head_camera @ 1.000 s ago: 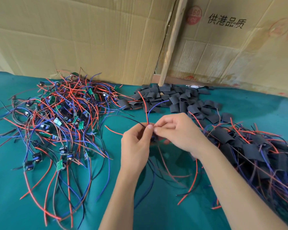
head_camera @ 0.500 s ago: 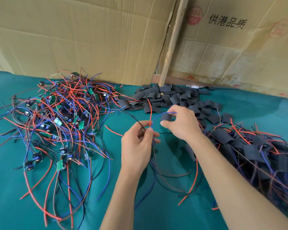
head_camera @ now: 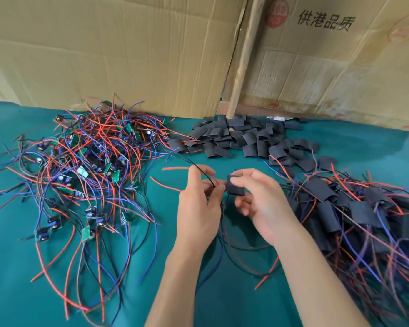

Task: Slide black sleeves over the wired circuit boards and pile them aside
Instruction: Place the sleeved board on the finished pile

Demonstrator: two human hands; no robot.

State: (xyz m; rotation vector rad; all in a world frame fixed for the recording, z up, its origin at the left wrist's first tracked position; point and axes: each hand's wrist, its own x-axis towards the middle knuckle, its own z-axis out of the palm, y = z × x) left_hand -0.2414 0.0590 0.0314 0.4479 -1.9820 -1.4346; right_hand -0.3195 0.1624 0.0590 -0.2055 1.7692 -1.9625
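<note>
Now back from the loose sleeve heap [head_camera: 246,140] with one black sleeve [head_camera: 234,188] pinched in right hand [head_camera: 262,204], just right of left hand [head_camera: 198,208], whose fingers [head_camera: 213,192] pinch board wires [head_camera: 207,177]. Likely ready for threading; finished pile [head_camera: 354,208] farther right.

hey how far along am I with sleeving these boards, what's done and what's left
Done: a sizeable pile of sleeved boards lies to your right. In hand: your right hand pinches one black sleeve while your left hand grips the wires of a board, not yet clearly inside. Left: a big tangle of bare boards on your left and plenty of empty sleeves at the back.
</note>
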